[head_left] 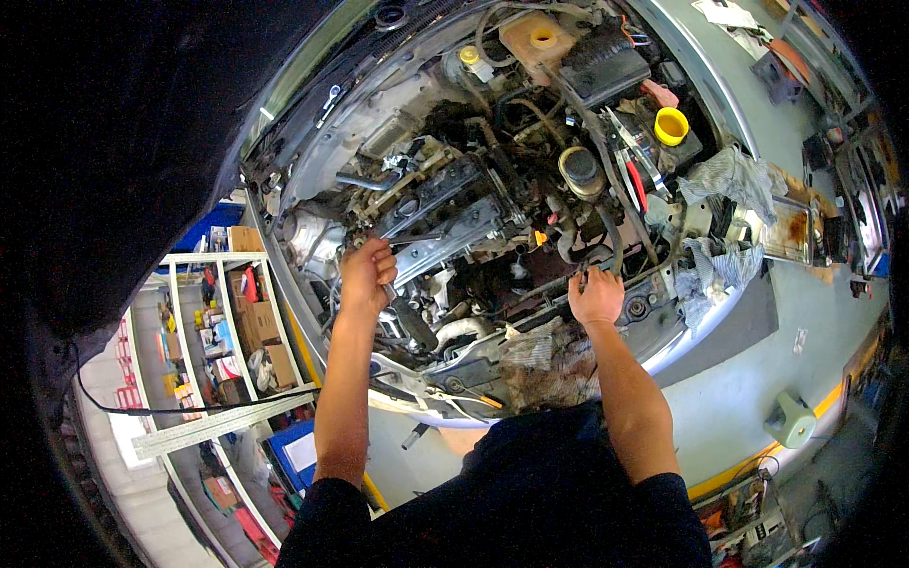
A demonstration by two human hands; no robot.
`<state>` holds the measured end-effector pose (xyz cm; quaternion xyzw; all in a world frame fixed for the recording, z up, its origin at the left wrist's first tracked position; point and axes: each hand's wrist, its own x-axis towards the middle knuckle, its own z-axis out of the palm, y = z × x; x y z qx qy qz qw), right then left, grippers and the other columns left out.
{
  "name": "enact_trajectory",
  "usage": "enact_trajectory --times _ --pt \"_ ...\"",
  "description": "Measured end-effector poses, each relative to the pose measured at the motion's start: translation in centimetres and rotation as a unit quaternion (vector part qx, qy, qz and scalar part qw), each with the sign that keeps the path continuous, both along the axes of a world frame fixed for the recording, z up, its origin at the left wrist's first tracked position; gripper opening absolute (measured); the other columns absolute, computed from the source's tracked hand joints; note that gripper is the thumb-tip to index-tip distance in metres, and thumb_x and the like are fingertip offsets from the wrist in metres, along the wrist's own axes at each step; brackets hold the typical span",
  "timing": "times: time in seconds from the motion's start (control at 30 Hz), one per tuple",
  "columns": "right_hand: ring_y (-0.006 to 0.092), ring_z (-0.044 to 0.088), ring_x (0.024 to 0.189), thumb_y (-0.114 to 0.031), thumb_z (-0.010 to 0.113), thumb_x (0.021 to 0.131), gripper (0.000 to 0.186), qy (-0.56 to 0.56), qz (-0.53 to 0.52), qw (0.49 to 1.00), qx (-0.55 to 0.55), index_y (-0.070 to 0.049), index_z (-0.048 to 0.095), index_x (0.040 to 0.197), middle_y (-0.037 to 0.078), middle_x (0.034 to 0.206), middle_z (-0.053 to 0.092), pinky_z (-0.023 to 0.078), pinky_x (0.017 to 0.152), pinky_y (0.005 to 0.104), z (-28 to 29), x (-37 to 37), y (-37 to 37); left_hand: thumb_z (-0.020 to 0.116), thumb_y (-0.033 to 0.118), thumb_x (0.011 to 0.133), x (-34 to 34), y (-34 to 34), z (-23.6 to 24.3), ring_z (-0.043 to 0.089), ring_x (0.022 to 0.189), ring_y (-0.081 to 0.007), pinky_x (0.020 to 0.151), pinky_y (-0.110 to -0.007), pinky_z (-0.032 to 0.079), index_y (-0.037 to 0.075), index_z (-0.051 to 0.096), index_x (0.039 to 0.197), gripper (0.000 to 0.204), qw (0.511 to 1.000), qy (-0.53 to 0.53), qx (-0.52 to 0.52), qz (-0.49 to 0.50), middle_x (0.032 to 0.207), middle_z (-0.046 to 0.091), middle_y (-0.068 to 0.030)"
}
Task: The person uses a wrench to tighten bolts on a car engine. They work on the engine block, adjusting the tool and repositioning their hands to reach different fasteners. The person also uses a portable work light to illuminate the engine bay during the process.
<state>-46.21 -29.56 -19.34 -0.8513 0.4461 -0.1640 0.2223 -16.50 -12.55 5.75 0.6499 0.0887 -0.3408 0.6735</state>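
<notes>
My left hand (366, 276) is closed in a fist at the left end of the engine (445, 248). A slim metal tool (418, 238) sticks out from its fingers over the engine top; its exact kind is too small to tell. My right hand (597, 296) rests with curled fingers over the front crossbar (530, 305) of the engine bay. A dark hose (614, 241) passes just beyond its fingers. Nearby stands a round reservoir with a dark cap (581, 172).
Red-handled pliers (632, 178) and a yellow cup (670, 126) sit at the bay's right. Grey rags (729, 185) drape the right fender. A wrench (329, 104) lies at the far left edge. Shelves (218, 322) stand left; a green stool (790, 420) is at the right.
</notes>
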Motion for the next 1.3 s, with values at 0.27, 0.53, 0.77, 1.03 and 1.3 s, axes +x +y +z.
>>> enact_trajectory --times 0.27,0.53,0.77,1.03,1.3 --pt "0.0339 0.065 0.080 -0.031 0.061 0.089 0.027 0.010 0.006 1.000 0.007 -0.006 0.065 0.078 0.015 0.078 0.070 0.048 0.079 0.0478 -0.3 -0.2 0.0 0.058 -0.002 0.090 -0.1 0.2 0.8 0.029 0.048 -0.0041 0.038 -0.022 0.018 0.015 0.044 0.089 0.022 0.999 -0.011 0.031 -0.036 0.065 0.037 0.0054" --pt "0.0338 0.065 0.079 -0.032 0.060 0.089 0.028 0.033 0.003 0.999 0.018 -0.006 0.066 0.079 0.015 0.076 0.068 0.048 0.080 0.0486 -0.2 -0.1 -0.2 0.060 0.006 0.096 1.1 0.5 0.4 0.028 0.048 -0.0045 0.039 -0.023 0.018 0.013 0.047 0.078 0.023 1.000 0.000 -0.026 0.015 0.064 0.038 0.0062" --pt "0.0334 0.065 0.079 -0.032 0.060 0.089 0.028 0.029 0.002 0.999 0.035 -0.006 0.067 0.081 0.016 0.078 0.068 0.048 0.080 0.0482 0.6 0.0 -0.2 0.058 0.007 0.096 1.1 7.3 1.6 0.027 0.048 -0.0043 0.038 -0.022 0.019 0.015 0.051 0.084 0.016 0.996 -0.028 -0.051 0.074 0.065 0.037 0.0073" --pt "0.0350 0.065 0.078 -0.032 0.060 0.089 0.029 0.005 -0.013 1.000 0.006 -0.005 0.067 0.080 0.017 0.079 0.069 0.049 0.082 0.0486 -0.5 0.0 0.2 0.057 0.006 0.097 2.2 10.1 0.5 0.027 0.049 -0.0039 0.039 -0.021 0.019 0.015 0.049 0.086 0.016 0.995 -0.031 -0.072 0.058 0.066 0.034 0.0069" --pt "0.0356 0.065 0.078 -0.031 0.059 0.090 0.029 0.011 -0.009 1.000 0.013 -0.005 0.066 0.078 0.017 0.079 0.068 0.048 0.082 0.0492 0.0 0.1 0.2 0.057 0.003 0.095 3.2 10.4 -0.9 0.027 0.048 -0.0038 0.038 -0.021 0.017 0.016 0.047 0.081 0.021 0.994 -0.010 -0.081 0.067 0.064 0.034 0.0076"
